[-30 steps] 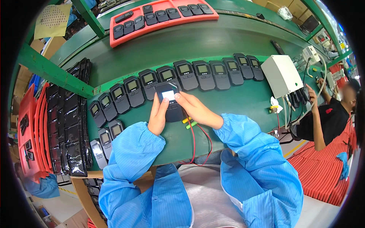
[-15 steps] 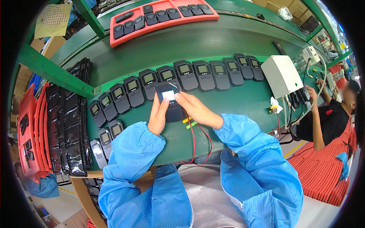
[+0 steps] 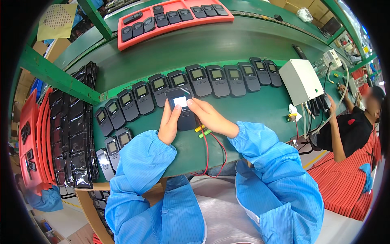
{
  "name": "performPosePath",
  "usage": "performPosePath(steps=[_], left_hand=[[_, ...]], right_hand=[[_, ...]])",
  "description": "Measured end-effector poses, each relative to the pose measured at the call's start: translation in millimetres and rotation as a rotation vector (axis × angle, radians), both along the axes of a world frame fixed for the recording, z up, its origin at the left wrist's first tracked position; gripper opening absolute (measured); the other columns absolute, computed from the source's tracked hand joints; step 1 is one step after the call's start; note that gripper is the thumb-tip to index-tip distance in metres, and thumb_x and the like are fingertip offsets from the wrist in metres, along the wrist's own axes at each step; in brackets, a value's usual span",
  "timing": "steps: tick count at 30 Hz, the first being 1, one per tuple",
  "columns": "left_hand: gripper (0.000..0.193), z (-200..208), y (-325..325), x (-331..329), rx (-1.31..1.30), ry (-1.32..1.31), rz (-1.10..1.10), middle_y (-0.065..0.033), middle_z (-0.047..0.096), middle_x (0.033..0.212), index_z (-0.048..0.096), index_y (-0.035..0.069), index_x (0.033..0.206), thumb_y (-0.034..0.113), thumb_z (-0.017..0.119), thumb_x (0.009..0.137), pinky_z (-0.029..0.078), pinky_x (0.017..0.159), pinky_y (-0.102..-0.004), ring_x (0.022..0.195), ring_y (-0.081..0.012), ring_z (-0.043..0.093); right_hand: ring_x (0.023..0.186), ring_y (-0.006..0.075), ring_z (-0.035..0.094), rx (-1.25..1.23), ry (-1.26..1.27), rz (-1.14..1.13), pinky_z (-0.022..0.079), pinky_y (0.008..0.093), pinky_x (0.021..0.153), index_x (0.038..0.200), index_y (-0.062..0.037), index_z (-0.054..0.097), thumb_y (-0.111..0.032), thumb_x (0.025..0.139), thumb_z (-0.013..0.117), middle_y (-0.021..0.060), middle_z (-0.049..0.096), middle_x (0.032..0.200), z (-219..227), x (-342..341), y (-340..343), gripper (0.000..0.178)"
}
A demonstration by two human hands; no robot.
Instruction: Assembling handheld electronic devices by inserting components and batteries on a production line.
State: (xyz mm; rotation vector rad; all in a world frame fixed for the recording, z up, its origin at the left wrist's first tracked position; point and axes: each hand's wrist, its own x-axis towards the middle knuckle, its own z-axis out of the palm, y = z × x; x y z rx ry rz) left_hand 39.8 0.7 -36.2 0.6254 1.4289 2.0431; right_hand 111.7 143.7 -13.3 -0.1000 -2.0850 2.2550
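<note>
Between both hands I hold a black handheld device (image 3: 186,120) with a lit white screen, above the green bench. My left hand (image 3: 169,124) grips its left side, the thumb resting at the screen's lower edge. My right hand (image 3: 209,118) grips the other side, its thumb also near the screen bottom; the fingers behind the device are hidden. Red leads with yellow and green clips (image 3: 202,131) lie just below it. Beyond my hands a curved row of similar black devices (image 3: 198,81) lies on the bench, their screens grey. Several more, including one device (image 3: 105,163), lie by my left sleeve.
A red tray (image 3: 176,27) of devices lies at the far side. To the right stands a white box (image 3: 301,82) with cables, near a co-worker (image 3: 345,132). Stacked black trays (image 3: 71,134) and a green post (image 3: 61,76) flank the left, with an open carton (image 3: 87,203) below.
My hands and the held device stay almost still. At the right, the co-worker's near hand and arm have shifted slightly.
</note>
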Motion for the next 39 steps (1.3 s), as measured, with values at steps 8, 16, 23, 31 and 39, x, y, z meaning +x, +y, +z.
performPosePath(steps=[8,16,23,31,39], left_hand=[[0.045,-0.6,0.1,0.1,-0.008,-0.009,0.003,-0.0053,0.046,0.126,0.03,0.005,0.14,0.017,0.043,0.099,0.036,0.096,-0.0242,0.113,-0.0121,0.045],[0.042,4.8,0.6,1.3,-0.023,0.015,0.005,-0.0048,0.048,0.123,0.033,0.005,0.137,0.016,0.044,0.098,0.037,0.095,-0.0242,0.11,-0.0114,0.046],[0.041,6.8,1.5,3.7,-0.013,0.002,0.014,-0.0044,0.049,0.122,0.033,0.005,0.136,0.016,0.044,0.098,0.038,0.093,-0.0241,0.108,-0.0108,0.046],[0.04,6.1,1.6,2.0,-0.001,0.006,0.007,-0.0048,0.049,0.12,0.034,0.005,0.135,0.015,0.045,0.098,0.039,0.092,-0.0242,0.107,-0.0105,0.047],[0.039,10.5,2.4,3.2,-0.019,0.039,0.0,-0.0053,0.049,0.121,0.034,0.004,0.134,0.015,0.045,0.098,0.039,0.093,-0.0251,0.108,-0.0107,0.047]], right_hand=[[0.062,0.0056,0.049,-0.037,-0.073,0.028,0.042,0.0206,0.053,0.104,-0.0004,0.054,-0.039,0.1,0.038,-0.0001,0.055,0.076,2.7,0.0,3.3,0.042],[0.061,0.005,0.049,-0.029,-0.093,0.039,0.04,0.0205,0.049,0.102,-0.0006,0.055,-0.04,0.1,0.038,-0.0007,0.054,0.073,6.6,0.4,4.5,0.043],[0.067,0.0035,0.047,-0.053,-0.14,0.079,0.037,0.0202,0.055,0.109,-0.0013,0.054,-0.039,0.101,0.036,-0.0022,0.055,0.08,1.6,1.3,7.5,0.043],[0.076,0.0072,0.055,-0.12,-0.133,0.083,0.045,0.0224,0.064,0.113,-0.0005,0.053,-0.038,0.101,0.037,0.0023,0.059,0.091,2.2,-1.7,8.5,0.043],[0.087,0.0063,0.053,-0.233,-0.141,0.037,0.045,0.0212,0.076,0.118,0.003,0.054,-0.035,0.1,0.039,0.0024,0.06,0.098,7.4,-0.6,5.5,0.044]])
